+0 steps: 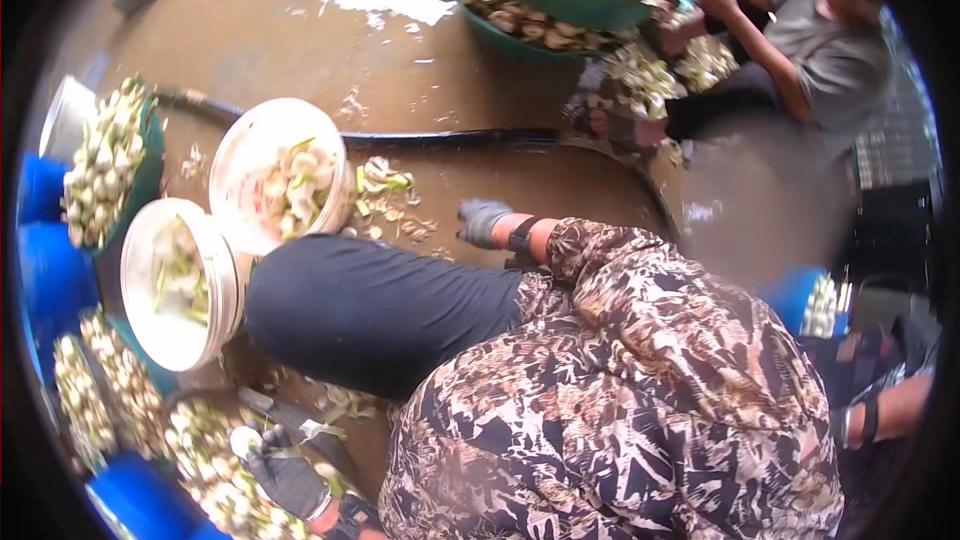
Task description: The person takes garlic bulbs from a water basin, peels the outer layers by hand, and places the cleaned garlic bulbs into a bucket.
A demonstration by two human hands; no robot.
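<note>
My left hand (285, 475), in a grey glove, is at the lower left with its fingers closed around a pale garlic bulb (245, 442). Just above it is a flat grey metal piece (268, 408) like a blade; its lower end is hard to make out. Loose garlic with green stems (215, 460) lies beneath and beside this hand. My right hand (484, 223), also gloved and with a dark band at the wrist, is held out beyond my dark-trousered knee. Its fingers look slightly apart with nothing in them. Garlic scraps (400, 215) lie on the wet floor beside it.
Two white buckets (222, 285) (338, 130) with trimmings stand past my knee. Blue containers (55, 265) and a green basket of garlic (145, 175) line the left. A dark hose (450, 137) crosses the floor. A co-worker (840, 65) sits by green tubs (560, 5); another person's arm (895, 410) is at right.
</note>
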